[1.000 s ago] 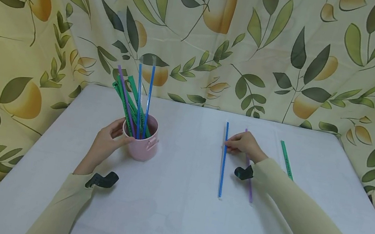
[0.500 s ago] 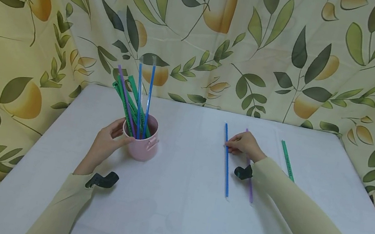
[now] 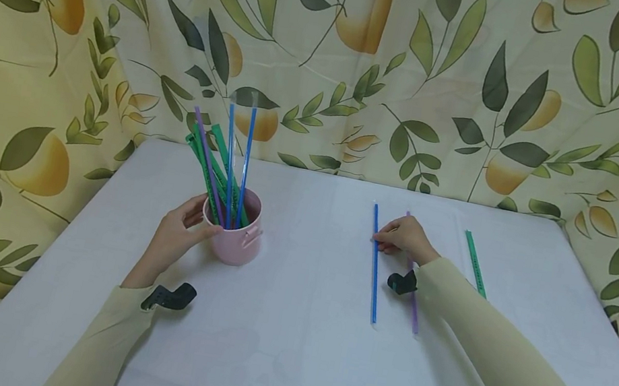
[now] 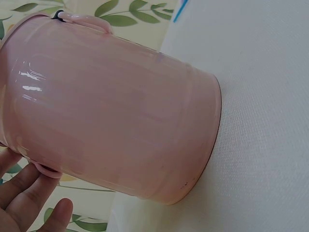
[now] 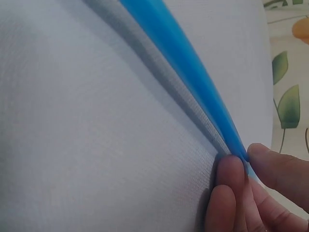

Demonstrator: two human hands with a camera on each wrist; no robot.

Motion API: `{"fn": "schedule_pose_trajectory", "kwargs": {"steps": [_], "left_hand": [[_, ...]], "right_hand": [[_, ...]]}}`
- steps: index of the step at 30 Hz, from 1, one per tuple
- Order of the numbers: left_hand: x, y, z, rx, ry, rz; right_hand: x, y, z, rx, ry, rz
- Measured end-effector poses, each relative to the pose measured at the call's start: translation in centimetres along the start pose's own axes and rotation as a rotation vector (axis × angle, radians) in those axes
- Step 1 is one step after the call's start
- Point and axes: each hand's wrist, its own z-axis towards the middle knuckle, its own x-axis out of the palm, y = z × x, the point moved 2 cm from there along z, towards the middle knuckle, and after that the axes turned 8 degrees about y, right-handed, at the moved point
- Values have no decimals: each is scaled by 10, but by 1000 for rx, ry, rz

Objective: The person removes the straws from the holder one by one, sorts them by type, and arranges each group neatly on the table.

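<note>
My left hand point(image 3: 172, 235) holds a pink cup point(image 3: 235, 250) at its left side. In the left wrist view the fingers point(image 4: 30, 203) are at a small handle by the rim of the upright cup point(image 4: 116, 111). Green, purple and blue straws point(image 3: 247, 155) lean inside it. My right hand point(image 3: 408, 237) pinches a long blue straw point(image 3: 375, 286) near its upper part, between thumb and fingertips. Up close, the right wrist view has this blue straw point(image 5: 193, 72) just above the cloth. A purple straw point(image 3: 416, 313) lies partly hidden under the right hand and wrist.
A green straw point(image 3: 476, 262) lies further right, its near end hidden by the right sleeve. White cloth point(image 3: 271, 350) covers the table. A leaf-and-fruit patterned curtain point(image 3: 327, 87) hangs behind. Each sleeve bears a small black device point(image 3: 169, 297) at the wrist.
The blue straw has tilted, its near end swinging a little to the right. My right hand has barely shifted. The left hand and the cup have stayed in place.
</note>
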Motion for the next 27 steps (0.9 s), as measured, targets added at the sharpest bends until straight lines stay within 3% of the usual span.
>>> {"fn": "schedule_pose_trajectory", "kwargs": {"steps": [27], "left_hand": [[1,1,0,15,-8,-3]], "right_hand": [[1,-2,3,8,-23,-49]]}}
